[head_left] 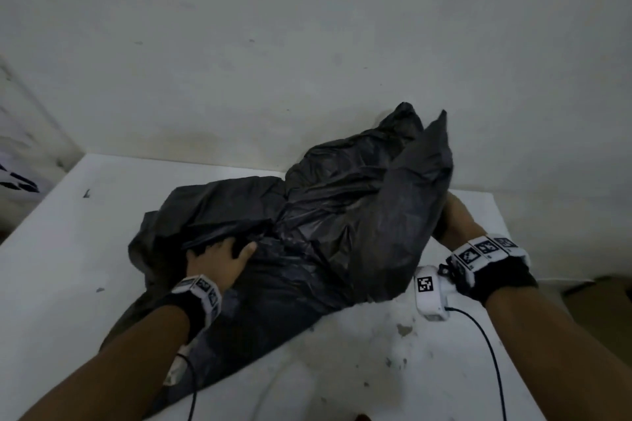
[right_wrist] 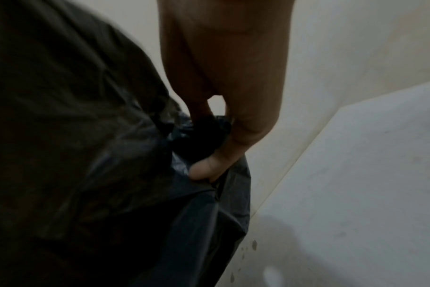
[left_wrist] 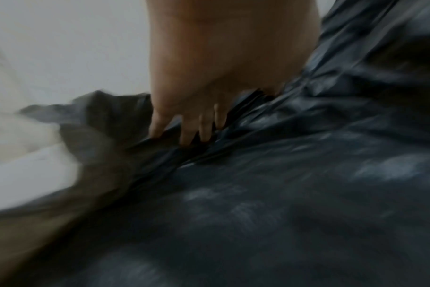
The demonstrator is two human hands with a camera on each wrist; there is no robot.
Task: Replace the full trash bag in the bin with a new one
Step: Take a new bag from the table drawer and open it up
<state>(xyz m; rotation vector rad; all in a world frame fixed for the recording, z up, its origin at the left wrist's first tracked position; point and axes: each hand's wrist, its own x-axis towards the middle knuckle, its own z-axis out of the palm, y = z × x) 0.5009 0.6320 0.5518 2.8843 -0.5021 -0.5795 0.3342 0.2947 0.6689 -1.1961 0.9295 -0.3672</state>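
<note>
White and scuffed, the tabletop (head_left: 85,249) stands against a plain pale wall (head_left: 273,44), with dark specks and stains on its near part. On it lies a black trash bag (head_left: 325,222), crumpled and spread wide, its far right part lifted into two peaks against the wall, its near left corner hanging over the edge of the tabletop. The left hand (head_left: 219,261) rests on the left-middle of the bag, its fingers (left_wrist: 187,130) curled down into a ridge of bunched plastic and gripping it; the left wrist view is blurred. The right hand (head_left: 455,219) is at the right edge of the bag, mostly hidden behind the raised flap in the head view; the right wrist view shows its thumb (right_wrist: 209,165) and fingers clamped on a gathered fold of the plastic. Both wrists wear bands with black-and-white square markers. A small white device (head_left: 431,294) with a thin dark cable sits at the right wrist, just above the tabletop.
</note>
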